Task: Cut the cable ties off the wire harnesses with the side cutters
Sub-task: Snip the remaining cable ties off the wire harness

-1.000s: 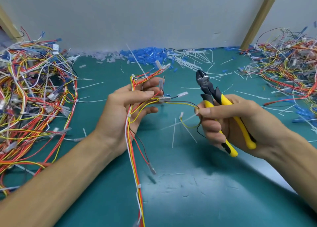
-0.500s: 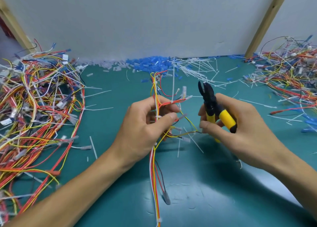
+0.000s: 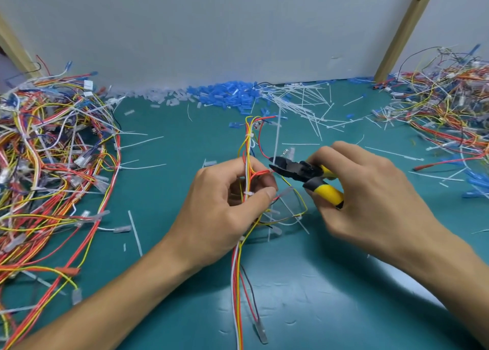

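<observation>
Gripping red-yellow-white wire harness (image 3: 246, 162) in left hand (image 3: 225, 207), yellow-handled black side cutters (image 3: 300, 172) in right hand (image 3: 370, 191); risk nicking red wire (image 3: 264, 171) near tips.

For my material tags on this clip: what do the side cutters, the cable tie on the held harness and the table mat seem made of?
Side cutters: matte black head, likely blackened steel; smooth yellow handle sleeves, plastic or rubber. Cable tie on the wire harness: translucent white, probably nylon. Mat: teal, faint sheen, scuffed, likely rubber or vinyl.
</observation>
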{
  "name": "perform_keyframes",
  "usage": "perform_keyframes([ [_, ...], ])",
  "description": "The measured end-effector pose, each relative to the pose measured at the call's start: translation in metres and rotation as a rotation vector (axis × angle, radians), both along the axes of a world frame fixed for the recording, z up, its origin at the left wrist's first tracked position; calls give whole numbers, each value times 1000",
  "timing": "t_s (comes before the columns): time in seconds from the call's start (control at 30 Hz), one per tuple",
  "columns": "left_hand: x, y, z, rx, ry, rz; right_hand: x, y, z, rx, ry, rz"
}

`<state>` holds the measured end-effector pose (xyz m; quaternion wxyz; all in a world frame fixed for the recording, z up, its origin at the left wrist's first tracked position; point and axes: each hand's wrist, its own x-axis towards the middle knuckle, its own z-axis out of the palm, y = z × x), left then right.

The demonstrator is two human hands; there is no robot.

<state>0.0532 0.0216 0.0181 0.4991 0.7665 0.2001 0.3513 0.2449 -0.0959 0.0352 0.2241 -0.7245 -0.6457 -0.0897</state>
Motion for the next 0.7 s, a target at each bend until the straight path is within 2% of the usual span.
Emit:
perform_keyframes([
  [0.2, 0, 0, -2, -42, -16, -24, -5, -3, 7, -71, -77, 26],
  [0.27, -1, 0, -1, -62, -26, -45, -6, -5, 8, -127, -27, 36],
  [0.5, -1, -2, 3, -45, -119, 41, -4, -5, 9, -247, 451, 147],
  [0.7, -1, 1, 4, -25, -130, 99, 1, -5, 22, -492, 852, 216],
])
